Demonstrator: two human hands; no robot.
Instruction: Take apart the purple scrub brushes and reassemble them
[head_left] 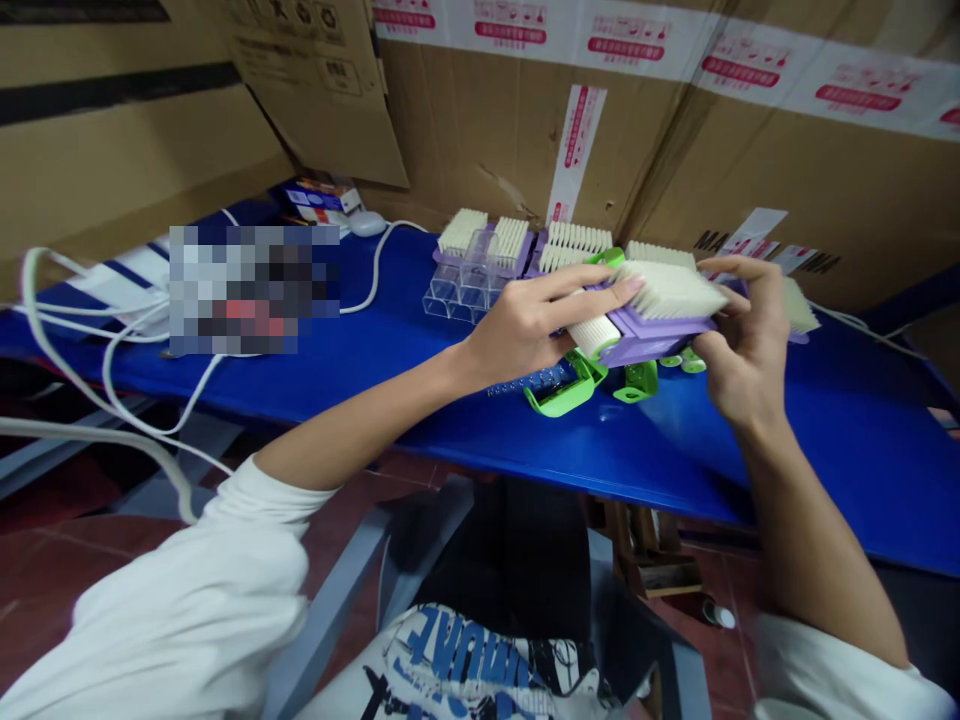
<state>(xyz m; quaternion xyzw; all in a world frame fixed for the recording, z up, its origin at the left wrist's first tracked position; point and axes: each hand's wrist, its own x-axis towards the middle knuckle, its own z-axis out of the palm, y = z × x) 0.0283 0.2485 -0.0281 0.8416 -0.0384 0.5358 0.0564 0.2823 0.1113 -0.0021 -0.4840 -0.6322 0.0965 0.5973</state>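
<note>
Above the blue table, a purple-backed brush with dense cream bristles facing up is held between both hands. My left hand is closed at its left end, index finger lying along the bristles. Beside those fingers is a white ribbed roller with a green end; whether it is joined to the brush I cannot tell. My right hand grips the brush's right end between thumb and fingers. Below, on the table, lie green curved plastic pieces and small green-and-white round parts.
Behind the hands stands a row of similar brushes. Clear plastic cube compartments sit left of them. White cables loop over the table's left side. Cardboard walls close off the back, and a small box stands there.
</note>
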